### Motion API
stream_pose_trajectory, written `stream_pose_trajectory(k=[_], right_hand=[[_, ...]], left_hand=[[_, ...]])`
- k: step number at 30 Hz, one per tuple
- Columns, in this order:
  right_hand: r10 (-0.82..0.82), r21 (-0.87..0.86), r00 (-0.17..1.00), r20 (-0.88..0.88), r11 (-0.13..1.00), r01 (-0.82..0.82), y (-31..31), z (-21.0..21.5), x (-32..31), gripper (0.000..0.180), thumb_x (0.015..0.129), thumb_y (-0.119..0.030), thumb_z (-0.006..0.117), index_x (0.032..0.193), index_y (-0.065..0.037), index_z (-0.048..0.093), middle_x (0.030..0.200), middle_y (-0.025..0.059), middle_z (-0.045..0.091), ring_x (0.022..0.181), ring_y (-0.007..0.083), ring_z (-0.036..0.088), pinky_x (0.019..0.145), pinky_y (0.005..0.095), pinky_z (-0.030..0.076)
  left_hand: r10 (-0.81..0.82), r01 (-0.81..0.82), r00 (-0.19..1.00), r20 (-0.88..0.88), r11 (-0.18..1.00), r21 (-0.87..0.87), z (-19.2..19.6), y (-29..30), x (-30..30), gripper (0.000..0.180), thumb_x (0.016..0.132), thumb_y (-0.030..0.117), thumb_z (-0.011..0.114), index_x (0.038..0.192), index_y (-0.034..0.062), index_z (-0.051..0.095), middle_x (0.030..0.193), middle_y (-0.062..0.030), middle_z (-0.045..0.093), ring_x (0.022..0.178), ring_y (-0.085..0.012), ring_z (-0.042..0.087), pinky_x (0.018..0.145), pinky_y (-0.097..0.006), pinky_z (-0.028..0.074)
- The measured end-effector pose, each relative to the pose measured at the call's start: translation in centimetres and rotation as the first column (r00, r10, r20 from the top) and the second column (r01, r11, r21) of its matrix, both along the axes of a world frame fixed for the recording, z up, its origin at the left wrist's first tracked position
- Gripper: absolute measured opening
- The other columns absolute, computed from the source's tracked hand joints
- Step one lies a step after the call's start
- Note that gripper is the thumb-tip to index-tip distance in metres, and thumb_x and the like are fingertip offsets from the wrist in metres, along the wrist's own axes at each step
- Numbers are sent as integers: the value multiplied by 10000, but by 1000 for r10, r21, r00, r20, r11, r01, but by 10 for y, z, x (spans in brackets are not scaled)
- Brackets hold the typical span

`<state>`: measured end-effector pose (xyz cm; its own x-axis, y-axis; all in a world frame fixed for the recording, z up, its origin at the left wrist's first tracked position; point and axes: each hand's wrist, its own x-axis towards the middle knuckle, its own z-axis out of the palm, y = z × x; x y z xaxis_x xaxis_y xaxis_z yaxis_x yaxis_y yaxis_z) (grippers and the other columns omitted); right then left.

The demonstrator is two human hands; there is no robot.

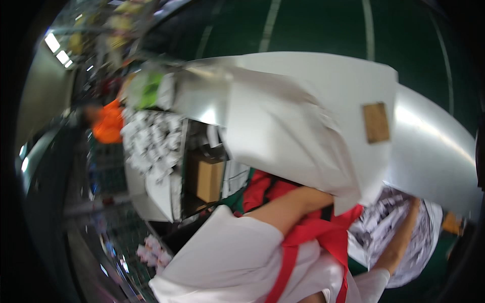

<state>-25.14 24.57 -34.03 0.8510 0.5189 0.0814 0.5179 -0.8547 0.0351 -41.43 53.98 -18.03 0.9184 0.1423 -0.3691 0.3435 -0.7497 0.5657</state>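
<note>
A large white plastic sheet or bag (283,126) hangs blurred in front of me, over the edge of the white worktop (323,70). My left forearm (293,207) reaches in toward its lower edge, and the hand itself is hidden behind the white plastic. Lower right, my right forearm (401,240) stretches up beside a clear bag full of grey and white pieces (379,222). That hand passes under the rim of a shiny metal surface (429,141), so its fingers do not show. Neither hand's hold can be made out.
A brown block (376,122) lies on the worktop. To the left stand a bin of crumpled white pieces (154,139) and a cardboard box (209,181). A person in orange (108,122) is farther left. The green floor (318,25) has pale lines.
</note>
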Motion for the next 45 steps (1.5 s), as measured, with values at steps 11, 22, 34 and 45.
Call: stream_pose_trajectory(k=[11,22,34,45], right_hand=[[-296,348,952,75,903,253,98,121,-65,588,678,-97,683,1206,18,453,1264,259,447,1160,425,435,974,461,371],[-654,382,519,-550,355,853,145,80,-163,292,791,-217,603,1038,-62,577,874,119,667,798,276,650,737,386,495],[-732,461,221,-644,-141,876,165,26,-121,292,704,-294,728,888,-98,614,733,68,626,698,269,604,659,395,472],[-453,703,549,-702,-320,635,112,114,-188,246,861,-109,428,1057,-7,537,847,45,574,755,119,505,690,261,412]], left_hand=[[-934,893,348,75,306,-330,199,-36,-97,200,799,208,575,865,41,663,974,-144,631,925,-258,611,808,-426,450],[-472,124,759,449,781,612,261,287,-55,445,881,169,421,1316,76,451,1367,-108,441,1328,-305,321,1121,-482,88],[-542,325,666,513,830,453,222,267,-31,292,658,48,514,948,31,544,929,-107,600,984,-296,527,924,-414,319],[-486,519,668,563,847,115,232,247,-25,291,576,-45,433,848,-17,533,773,-160,538,761,-317,530,802,-420,403]])
